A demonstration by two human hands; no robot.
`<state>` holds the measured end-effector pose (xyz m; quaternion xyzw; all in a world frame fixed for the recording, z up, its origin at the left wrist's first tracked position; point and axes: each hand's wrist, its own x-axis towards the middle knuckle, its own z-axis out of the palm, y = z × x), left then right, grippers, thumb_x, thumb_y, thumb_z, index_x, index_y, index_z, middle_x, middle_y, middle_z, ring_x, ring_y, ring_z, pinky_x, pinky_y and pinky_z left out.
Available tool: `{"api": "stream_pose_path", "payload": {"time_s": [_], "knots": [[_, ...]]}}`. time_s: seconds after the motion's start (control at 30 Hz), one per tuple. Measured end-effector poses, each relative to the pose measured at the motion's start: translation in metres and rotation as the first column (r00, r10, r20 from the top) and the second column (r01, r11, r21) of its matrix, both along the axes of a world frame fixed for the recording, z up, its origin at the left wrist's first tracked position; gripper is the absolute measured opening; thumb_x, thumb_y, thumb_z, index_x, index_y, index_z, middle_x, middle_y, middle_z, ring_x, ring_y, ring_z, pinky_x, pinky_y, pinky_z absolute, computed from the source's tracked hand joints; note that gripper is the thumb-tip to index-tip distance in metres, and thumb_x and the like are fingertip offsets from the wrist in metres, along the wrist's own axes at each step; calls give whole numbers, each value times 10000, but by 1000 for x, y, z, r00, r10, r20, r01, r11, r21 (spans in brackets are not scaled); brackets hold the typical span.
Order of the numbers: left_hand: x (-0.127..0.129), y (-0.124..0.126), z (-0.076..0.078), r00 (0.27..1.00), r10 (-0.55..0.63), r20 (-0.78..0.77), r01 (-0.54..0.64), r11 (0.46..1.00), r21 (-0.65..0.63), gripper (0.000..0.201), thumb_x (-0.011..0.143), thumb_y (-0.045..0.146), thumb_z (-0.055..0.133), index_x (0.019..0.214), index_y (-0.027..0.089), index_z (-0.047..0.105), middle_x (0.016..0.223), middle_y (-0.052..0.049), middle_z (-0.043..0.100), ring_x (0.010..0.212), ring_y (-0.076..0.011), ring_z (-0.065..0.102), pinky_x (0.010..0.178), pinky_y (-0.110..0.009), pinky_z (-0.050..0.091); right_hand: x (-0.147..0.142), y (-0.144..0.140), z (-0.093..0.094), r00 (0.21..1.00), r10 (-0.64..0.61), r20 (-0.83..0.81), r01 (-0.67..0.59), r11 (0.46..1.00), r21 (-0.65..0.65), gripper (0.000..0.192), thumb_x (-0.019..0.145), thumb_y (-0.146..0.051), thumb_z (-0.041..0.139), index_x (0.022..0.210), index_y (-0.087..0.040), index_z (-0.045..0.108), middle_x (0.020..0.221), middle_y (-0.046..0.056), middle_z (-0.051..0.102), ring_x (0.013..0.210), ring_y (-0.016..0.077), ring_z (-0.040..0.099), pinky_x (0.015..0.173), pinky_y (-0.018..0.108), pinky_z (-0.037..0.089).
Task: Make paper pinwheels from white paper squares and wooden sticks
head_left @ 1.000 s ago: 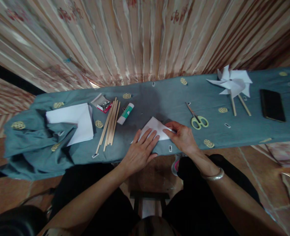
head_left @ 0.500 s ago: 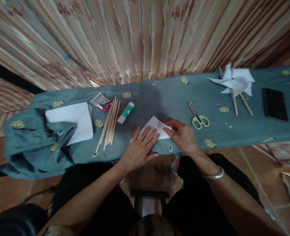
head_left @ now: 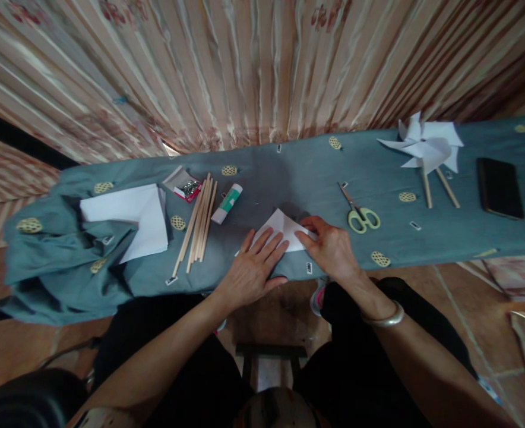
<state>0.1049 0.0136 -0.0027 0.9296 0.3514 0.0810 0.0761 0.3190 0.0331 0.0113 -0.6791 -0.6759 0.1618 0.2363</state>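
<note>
A white sheet of paper, folded to a triangle (head_left: 284, 221), lies near the front edge of the cloth-covered table. My left hand (head_left: 254, 268) rests flat on its left part, fingers stretched out and slightly apart. At the right corner, my right hand (head_left: 331, 245) pinches the paper between thumb and fingers. Scissors (head_left: 359, 215) with light green handles lie to the right of that hand. Up and left of the paper is a glue stick (head_left: 227, 204), with several wooden sticks (head_left: 199, 223) beside it.
A stack of white paper (head_left: 149, 223) lies at the left, partly under bunched cloth (head_left: 66, 261). Behind the sticks stands an open small box (head_left: 183, 184) of metal pins. Two paper pinwheels (head_left: 429, 145) and a dark phone (head_left: 499, 188) lie at the right. A curtain (head_left: 262, 71) hangs behind.
Both hands stay almost still on the folded paper. The view has shifted very slightly; nothing else has visibly moved.
</note>
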Motion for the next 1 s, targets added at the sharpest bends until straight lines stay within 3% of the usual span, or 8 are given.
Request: {"api": "stream_pose_path", "payload": {"time_s": [0.23, 0.33, 0.43, 0.63, 0.87, 1.0], "knots": [[0, 0, 1, 1000, 4, 2, -4, 1000, -13, 724, 969, 631, 364, 1520, 163, 355, 1561, -136, 433, 1503, -312, 283, 1225, -552, 182, 2, -6, -4, 965, 146, 218, -191, 961, 200, 323, 978, -362, 483, 1073, -136, 694, 1015, 158, 748, 905, 283, 687, 816, 398, 541], [0, 0, 1, 1000, -1, -4, 1, 1000, -20, 718, 968, 625, 377, 1517, 162, 361, 1563, -135, 430, 1501, -314, 288, 1224, -552, 189, 3, -9, -2, 956, 198, 217, -259, 916, 307, 286, 988, -294, 474, 1048, -137, 706, 1154, 169, 713, 1024, 289, 655, 904, 433, 537], [0, 0, 2, 1000, 0, -14, 0, 1000, -22, 723, 963, 627, 390, 1519, 166, 356, 1570, -131, 421, 1500, -318, 288, 1224, -550, 190, 1, -15, 1, 943, 269, 195, -325, 868, 374, 243, 980, -220, 491, 1036, -134, 711, 1156, 158, 709, 1049, 272, 649, 915, 419, 550], [1, -1, 0, 1000, -6, -19, 6, 1000, -3, 764, 957, 641, 388, 1514, 120, 352, 1581, -151, 395, 1510, -329, 259, 1224, -560, 185, -10, -32, 0, 898, 404, 176, -440, 827, 350, 224, 967, -164, 501, 1051, -138, 707, 1070, 125, 737, 988, 243, 665, 924, 414, 561], [1, -2, -1, 999, -13, -32, 13, 1000, 5, 783, 961, 653, 349, 1503, 87, 362, 1586, -167, 380, 1513, -342, 242, 1223, -575, 170, -11, -39, -6, 859, 451, 242, -511, 785, 351, 239, 952, -133, 500, 1059, -123, 714, 1068, 134, 743, 997, 253, 662, 929, 425, 561], [0, -2, -3, 999, -13, -32, 13, 1000, 7, 781, 964, 651, 340, 1515, 98, 342, 1589, -166, 374, 1514, -337, 243, 1226, -587, 152, -12, -41, -9, 850, 461, 255, -523, 793, 313, 263, 949, -136, 498, 1093, -122, 718, 1079, 148, 734, 1005, 265, 655, 939, 440, 557]]}}
